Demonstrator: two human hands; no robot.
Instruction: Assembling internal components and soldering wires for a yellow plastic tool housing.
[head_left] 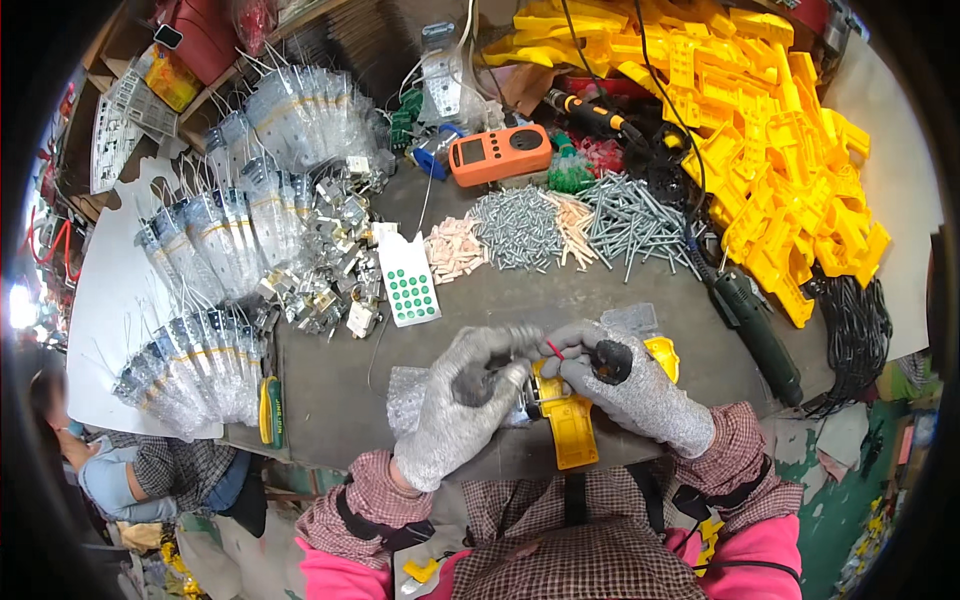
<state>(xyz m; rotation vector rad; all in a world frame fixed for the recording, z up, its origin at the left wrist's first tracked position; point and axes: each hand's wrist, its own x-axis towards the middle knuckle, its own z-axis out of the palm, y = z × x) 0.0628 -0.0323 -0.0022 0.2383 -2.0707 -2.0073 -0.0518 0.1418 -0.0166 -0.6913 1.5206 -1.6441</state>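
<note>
Both my hands wear grey gloves and meet over the table's near edge. Between the fingertips of my right hand (625,375) is a short thin red piece (553,349), like a bit of wire or sleeving. My left hand (470,385) has its fingers curled in close to that piece. Its fingertips are slightly blurred, and whatever they pinch is hidden. Below the hands lies a yellow plastic housing (572,432) with a metal part at its upper left. Another yellow part (662,358) shows behind my right hand. Clear plastic wrap (405,395) lies beside my left hand.
Bagged parts with wires (215,240) and metal fittings (345,230) spread at left. Screws (515,225), an orange meter (500,153) and a green-dotted sticker sheet (410,285) lie ahead. Yellow housings (770,150), a dark corded tool (755,325) and black cables (858,335) are at right.
</note>
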